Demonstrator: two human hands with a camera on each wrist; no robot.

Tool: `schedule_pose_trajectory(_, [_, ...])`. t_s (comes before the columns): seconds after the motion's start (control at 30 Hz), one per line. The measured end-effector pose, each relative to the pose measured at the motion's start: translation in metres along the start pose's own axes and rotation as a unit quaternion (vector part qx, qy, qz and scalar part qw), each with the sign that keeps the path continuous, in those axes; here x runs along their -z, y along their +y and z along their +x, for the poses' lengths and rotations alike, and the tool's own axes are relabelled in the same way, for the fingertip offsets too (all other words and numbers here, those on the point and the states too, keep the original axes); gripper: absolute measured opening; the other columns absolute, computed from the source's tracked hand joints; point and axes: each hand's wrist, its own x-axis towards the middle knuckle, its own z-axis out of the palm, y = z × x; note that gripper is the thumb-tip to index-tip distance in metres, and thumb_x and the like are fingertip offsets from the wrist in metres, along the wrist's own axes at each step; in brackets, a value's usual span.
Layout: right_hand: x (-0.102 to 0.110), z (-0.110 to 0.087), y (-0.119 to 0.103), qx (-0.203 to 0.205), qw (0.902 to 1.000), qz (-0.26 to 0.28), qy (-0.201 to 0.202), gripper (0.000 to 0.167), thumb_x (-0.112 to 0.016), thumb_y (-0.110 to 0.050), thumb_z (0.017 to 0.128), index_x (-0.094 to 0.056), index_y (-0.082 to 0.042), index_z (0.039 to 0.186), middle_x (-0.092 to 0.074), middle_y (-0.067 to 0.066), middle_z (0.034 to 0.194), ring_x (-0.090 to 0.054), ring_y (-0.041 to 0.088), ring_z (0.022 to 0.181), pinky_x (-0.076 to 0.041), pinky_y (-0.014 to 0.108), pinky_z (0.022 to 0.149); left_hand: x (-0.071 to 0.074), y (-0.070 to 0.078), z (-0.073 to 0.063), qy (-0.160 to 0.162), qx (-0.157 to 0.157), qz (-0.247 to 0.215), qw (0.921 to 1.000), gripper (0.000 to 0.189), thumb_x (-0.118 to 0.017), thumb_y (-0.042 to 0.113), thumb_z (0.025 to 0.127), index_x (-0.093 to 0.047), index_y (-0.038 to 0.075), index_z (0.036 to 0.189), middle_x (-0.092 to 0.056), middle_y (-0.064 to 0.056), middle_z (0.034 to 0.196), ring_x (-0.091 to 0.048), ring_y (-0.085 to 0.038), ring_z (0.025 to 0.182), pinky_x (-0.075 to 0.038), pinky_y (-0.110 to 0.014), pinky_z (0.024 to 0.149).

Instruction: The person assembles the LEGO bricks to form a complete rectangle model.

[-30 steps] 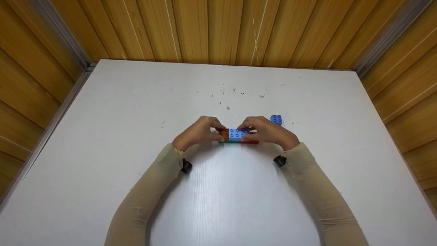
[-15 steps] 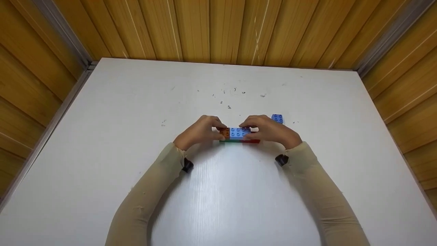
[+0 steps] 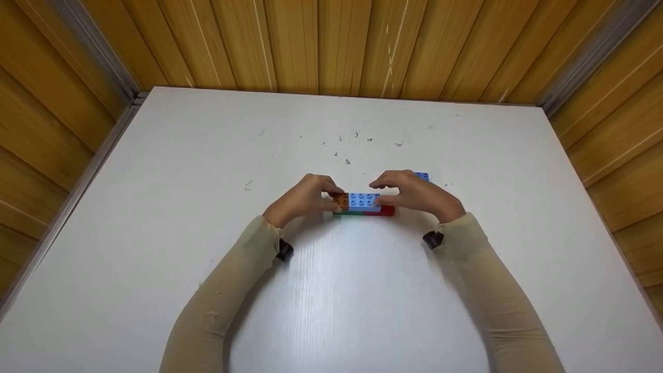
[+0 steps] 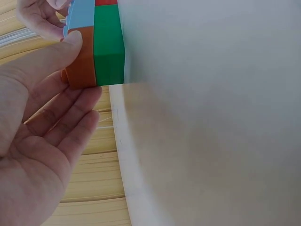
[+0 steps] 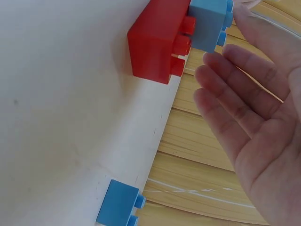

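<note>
On the white table lies a two-layer row of toy building bricks. Its lower layer is a green brick (image 4: 109, 47) and a red brick (image 5: 157, 40); on top sit an orange-brown brick (image 4: 83, 61) and a light blue brick (image 3: 361, 201). The red brick's right end has bare studs. My left hand (image 3: 305, 199) pinches the orange-brown brick between thumb and fingers at the left end. At the other end my right hand (image 3: 414, 194) has its fingers spread and relaxed, the thumb close to the light blue brick; whether it touches, I cannot tell.
A loose blue brick (image 5: 118, 202) lies beyond the right hand, partly hidden by it in the head view. The white table (image 3: 331, 290) carries small dark marks toward the back. Yellow wood-plank walls (image 3: 342, 46) stand behind and beside it.
My right hand's fingers have come off the light blue brick and the hand has shifted slightly right and away. My left hand keeps its pinch, and the brick row stays in place.
</note>
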Motion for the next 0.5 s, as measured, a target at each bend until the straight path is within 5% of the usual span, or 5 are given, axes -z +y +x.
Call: schedule_pose_trajectory(0.5, [0.011, -0.005, 0.016, -0.034, 0.9992, 0.001, 0.021, 0.046, -0.069, -0.023, 0.089, -0.059, -0.005, 0.13, -0.059, 0.013, 0.131, -0.051, 0.031, 0.125, -0.04, 0.049, 0.107, 0.0, 0.001, 0.0, 0.004, 0.003, 0.0, 1.0, 0.038, -0.079, 0.01, 0.078, -0.07, 0.0, 0.114, -0.071, -0.01, 0.104, -0.065, -0.02, 0.097, -0.052, -0.037, 0.09])
